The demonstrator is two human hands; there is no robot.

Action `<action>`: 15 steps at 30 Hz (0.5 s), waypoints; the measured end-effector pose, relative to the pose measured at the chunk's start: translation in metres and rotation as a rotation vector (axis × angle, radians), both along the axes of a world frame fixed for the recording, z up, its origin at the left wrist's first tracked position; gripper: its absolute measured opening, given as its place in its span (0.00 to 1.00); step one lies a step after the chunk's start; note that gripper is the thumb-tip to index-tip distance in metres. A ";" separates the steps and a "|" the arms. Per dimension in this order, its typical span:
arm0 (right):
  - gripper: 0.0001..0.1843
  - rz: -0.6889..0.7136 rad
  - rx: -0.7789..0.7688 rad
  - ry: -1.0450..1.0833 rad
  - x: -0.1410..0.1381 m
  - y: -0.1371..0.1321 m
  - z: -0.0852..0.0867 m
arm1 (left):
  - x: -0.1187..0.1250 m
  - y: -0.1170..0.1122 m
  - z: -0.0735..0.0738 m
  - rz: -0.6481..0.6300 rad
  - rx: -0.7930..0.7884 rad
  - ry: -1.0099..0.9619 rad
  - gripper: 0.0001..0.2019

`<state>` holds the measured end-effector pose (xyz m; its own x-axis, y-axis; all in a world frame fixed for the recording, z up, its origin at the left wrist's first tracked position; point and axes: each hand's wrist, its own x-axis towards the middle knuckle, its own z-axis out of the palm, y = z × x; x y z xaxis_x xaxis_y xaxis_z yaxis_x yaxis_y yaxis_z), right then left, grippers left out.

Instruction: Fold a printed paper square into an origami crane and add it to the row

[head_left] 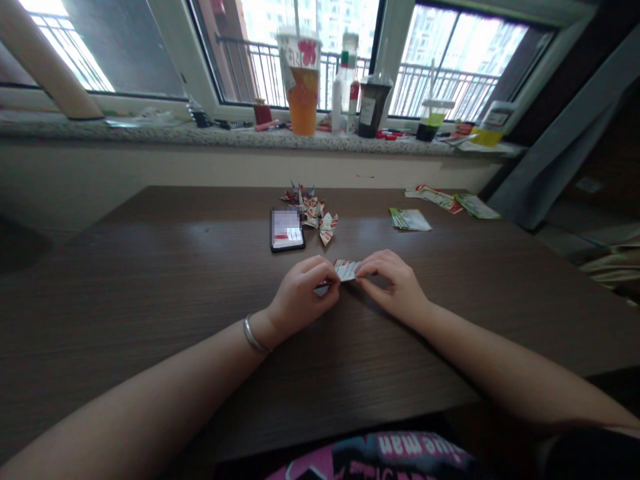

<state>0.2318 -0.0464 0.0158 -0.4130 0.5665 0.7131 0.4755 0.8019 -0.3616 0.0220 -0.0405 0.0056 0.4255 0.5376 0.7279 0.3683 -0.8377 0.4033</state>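
Observation:
Between my two hands is a small piece of folded paper (346, 269), white with red stripes. My left hand (306, 288), with a silver bangle at its wrist, pinches the paper's left end between thumb and fingers. At the opposite end, my right hand (393, 283) grips the paper with its thumb and fingertips. The fingers hide both ends of the paper. Just beyond my hands lie several folded paper figures (314, 210) in white, red and other colours. One of them, a striped paper figure (327, 228), sits nearest to the held paper.
A phone (287, 230) with a lit screen lies left of the paper figures on the dark wooden table (175, 300). A stack of printed paper (410, 219) and more paper strips (440, 199) lie at the back right. Cups, including an orange drink (303, 100), and bottles line the windowsill (225, 138).

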 end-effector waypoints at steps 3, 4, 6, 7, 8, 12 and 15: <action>0.03 0.001 -0.003 -0.038 -0.002 -0.002 0.002 | 0.002 0.000 0.001 0.020 0.035 0.055 0.03; 0.03 0.001 -0.008 -0.056 -0.003 -0.003 0.002 | 0.002 0.000 0.001 0.034 0.051 0.069 0.02; 0.02 0.003 -0.016 -0.084 -0.004 -0.005 0.003 | 0.003 -0.001 0.001 0.063 0.084 0.090 0.02; 0.02 0.005 -0.016 -0.089 -0.004 -0.005 0.003 | 0.003 -0.001 0.001 0.073 0.100 0.096 0.02; 0.02 0.007 -0.013 -0.087 -0.005 -0.005 0.003 | 0.002 -0.001 0.001 0.079 0.115 0.100 0.02; 0.02 0.005 -0.005 -0.067 -0.004 -0.003 0.002 | 0.002 -0.001 0.000 0.093 0.164 0.092 0.04; 0.02 0.004 0.004 -0.070 -0.004 -0.002 0.001 | 0.002 0.000 0.000 0.086 0.182 0.111 0.03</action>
